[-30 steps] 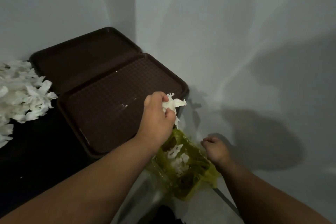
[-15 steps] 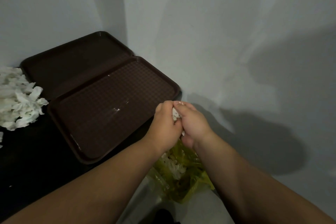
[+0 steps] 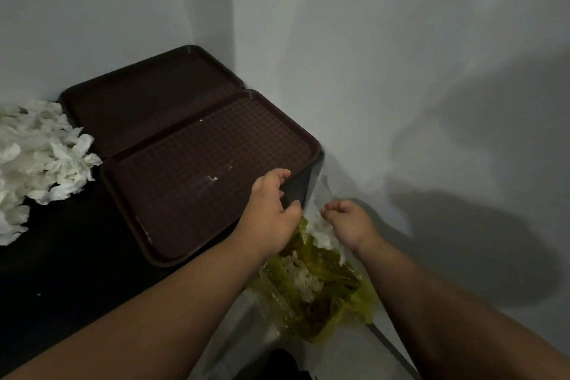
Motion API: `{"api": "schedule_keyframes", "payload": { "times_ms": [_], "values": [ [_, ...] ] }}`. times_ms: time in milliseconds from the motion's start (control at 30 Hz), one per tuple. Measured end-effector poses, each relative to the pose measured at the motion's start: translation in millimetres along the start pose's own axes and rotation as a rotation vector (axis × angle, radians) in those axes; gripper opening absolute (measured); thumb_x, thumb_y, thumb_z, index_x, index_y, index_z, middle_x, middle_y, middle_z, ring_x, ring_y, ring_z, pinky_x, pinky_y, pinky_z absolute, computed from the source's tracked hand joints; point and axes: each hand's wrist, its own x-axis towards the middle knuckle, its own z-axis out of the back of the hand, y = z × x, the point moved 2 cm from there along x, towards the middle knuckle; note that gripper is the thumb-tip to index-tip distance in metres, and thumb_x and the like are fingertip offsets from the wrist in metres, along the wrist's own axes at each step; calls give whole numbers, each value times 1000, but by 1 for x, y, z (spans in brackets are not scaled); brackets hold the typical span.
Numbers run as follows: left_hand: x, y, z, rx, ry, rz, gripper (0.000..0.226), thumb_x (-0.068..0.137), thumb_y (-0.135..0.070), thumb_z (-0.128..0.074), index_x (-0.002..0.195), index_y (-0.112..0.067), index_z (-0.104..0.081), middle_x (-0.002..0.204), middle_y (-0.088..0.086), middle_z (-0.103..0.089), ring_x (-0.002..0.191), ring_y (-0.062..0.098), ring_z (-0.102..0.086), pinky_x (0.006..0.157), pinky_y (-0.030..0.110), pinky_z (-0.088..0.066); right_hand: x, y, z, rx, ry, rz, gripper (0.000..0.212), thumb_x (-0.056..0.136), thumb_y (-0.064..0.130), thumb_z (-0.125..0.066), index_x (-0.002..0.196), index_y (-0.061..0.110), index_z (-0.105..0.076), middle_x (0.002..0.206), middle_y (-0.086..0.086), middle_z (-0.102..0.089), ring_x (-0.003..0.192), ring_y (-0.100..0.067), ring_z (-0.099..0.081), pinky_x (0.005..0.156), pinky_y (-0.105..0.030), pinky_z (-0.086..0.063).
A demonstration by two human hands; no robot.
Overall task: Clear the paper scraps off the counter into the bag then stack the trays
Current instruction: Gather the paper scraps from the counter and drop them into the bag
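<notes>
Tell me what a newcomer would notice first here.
The heap of white paper scraps on the left of the dark counter stands out first. At the right end hangs a yellow-green bag with scraps inside, the left hand and right hand at its mouth. The near tray and far tray, both brown, lie unstacked between them.

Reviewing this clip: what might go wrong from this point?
1. The bag hangs off the counter edge, seemingly held up only by the right hand. If that pinch slips, its mouth may sag and scraps could spill to the floor.
2. The scrap pile lies on the far side of the near tray from the bag, so carried handfuls may shed bits onto it; it already shows white flecks.
3. The left hand is by that tray's corner and might knock it.
</notes>
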Motion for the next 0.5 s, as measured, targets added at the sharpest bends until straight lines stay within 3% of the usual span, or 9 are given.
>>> {"api": "schedule_keyframes", "payload": {
  "times_ms": [133,233,367,500],
  "values": [
    [-9,11,8,59,-5,-26,35,97,-23,-61,129,-32,-53,127,-11,-44,106,-3,-50,87,16,-47,8,-17,9,-65,3,-33,8,93,24,-69,94,16,-69,87,-5,-66,79,-20,-60,71,-28,-46],
    [-15,22,11,59,5,-12,22,97,-21,-60,116,-32,-61,115,-12,-55,95,0,-58,79,14,-48,5,-17,10,-55,16,-25,11,95,24,-66,85,19,-66,82,-4,-64,81,-23,-61,74,-36,-49],
    [-18,21,21,12,-17,-3,17,96,-17,-60,103,-32,-65,94,-6,-66,73,17,-64,68,34,-58,-7,6,4,-25,10,58,11,95,23,-63,89,17,-69,90,-10,-69,85,-26,-66,73,-37,-53],
    [-25,15,42,-38,-94,-44,17,96,-16,-61,99,-32,-66,88,0,-67,66,20,-63,63,37,-56,-23,50,-9,39,20,182,11,94,24,-61,88,22,-70,89,-4,-72,86,-22,-69,71,-35,-53]
  ]
}}
